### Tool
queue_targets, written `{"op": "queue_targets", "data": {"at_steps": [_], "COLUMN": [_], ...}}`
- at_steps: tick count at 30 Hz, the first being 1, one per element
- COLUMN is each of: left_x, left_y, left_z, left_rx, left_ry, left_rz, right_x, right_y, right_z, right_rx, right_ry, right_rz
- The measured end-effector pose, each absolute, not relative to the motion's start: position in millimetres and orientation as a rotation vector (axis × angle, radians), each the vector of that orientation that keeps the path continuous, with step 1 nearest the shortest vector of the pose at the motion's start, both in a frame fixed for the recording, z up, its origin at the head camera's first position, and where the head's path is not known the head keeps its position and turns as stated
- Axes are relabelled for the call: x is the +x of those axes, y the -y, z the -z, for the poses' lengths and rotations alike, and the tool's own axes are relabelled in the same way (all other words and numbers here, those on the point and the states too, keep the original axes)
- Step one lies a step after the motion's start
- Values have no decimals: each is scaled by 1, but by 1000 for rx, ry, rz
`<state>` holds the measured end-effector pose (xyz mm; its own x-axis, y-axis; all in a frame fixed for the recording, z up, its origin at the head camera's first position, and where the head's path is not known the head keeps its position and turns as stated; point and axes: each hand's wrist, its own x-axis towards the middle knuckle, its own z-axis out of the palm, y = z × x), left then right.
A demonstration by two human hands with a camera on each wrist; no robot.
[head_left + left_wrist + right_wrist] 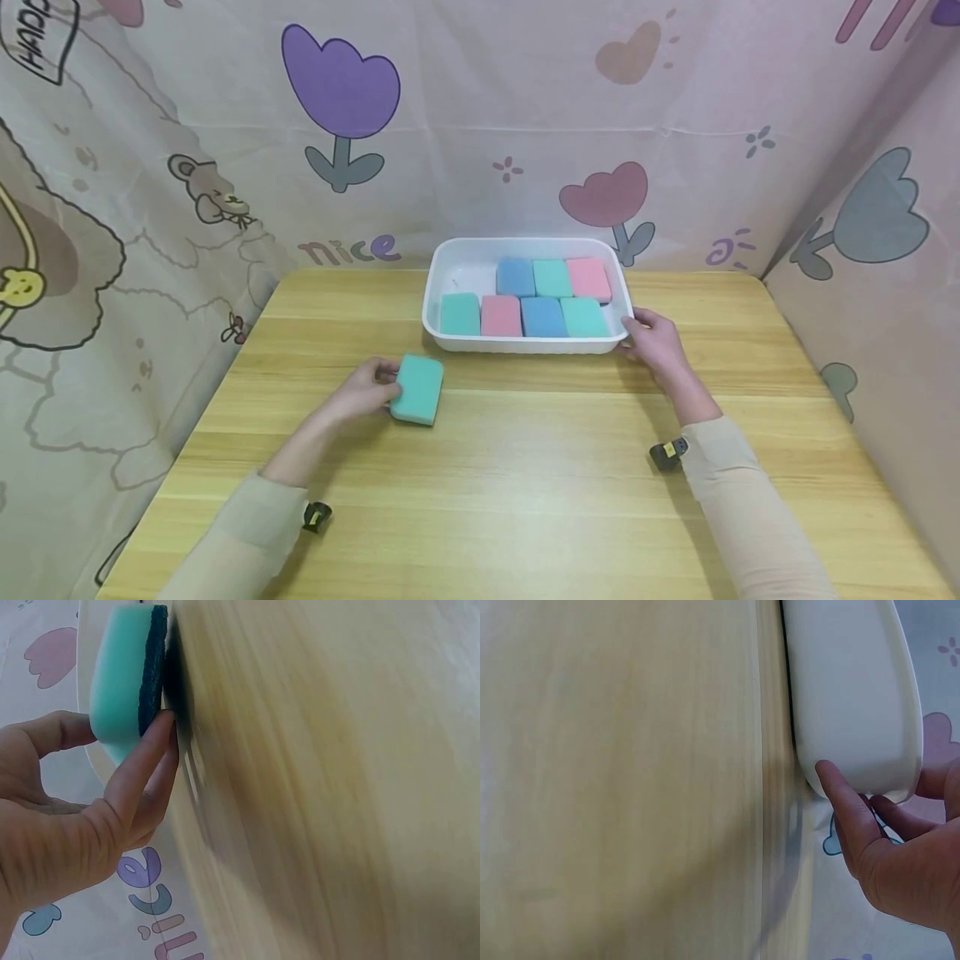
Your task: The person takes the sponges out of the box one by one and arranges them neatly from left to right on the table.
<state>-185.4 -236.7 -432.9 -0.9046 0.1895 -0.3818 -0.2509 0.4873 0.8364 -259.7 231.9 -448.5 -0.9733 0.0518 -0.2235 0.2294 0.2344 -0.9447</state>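
Observation:
A green sponge (417,390) is pinched by its left edge between the thumb and fingers of my left hand (362,390), over the table left of centre. The left wrist view shows the sponge (124,679) edge-on, with a dark scouring layer on its table-facing side. At the back stands a white plastic tray (517,344). My right hand (654,337) grips its front right corner, thumb at the rim and fingers against the outer wall. In the right wrist view, fingertips lie on the white tray wall (847,697). Several green, pink and blue sponges sit inside in two rows.
Bare tray floor (467,273) shows at the back left, behind a green sponge (460,315). The wooden table (517,467) stretches in front. A patterned cloth (480,108) hangs directly behind the tray and along both sides.

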Motion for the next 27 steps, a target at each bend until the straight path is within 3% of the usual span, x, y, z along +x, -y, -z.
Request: {"op": "queue_targets", "data": {"at_steps": [27], "left_x": [-175], "left_y": [235], "left_z": [436], "left_rx": [-84], "left_ry": [-2460], "left_rz": [-1260], "right_x": [-260], "right_y": [-232], "right_z": [448], "right_rx": [274], "right_ry": [-2327], "right_rz": [1857]}}
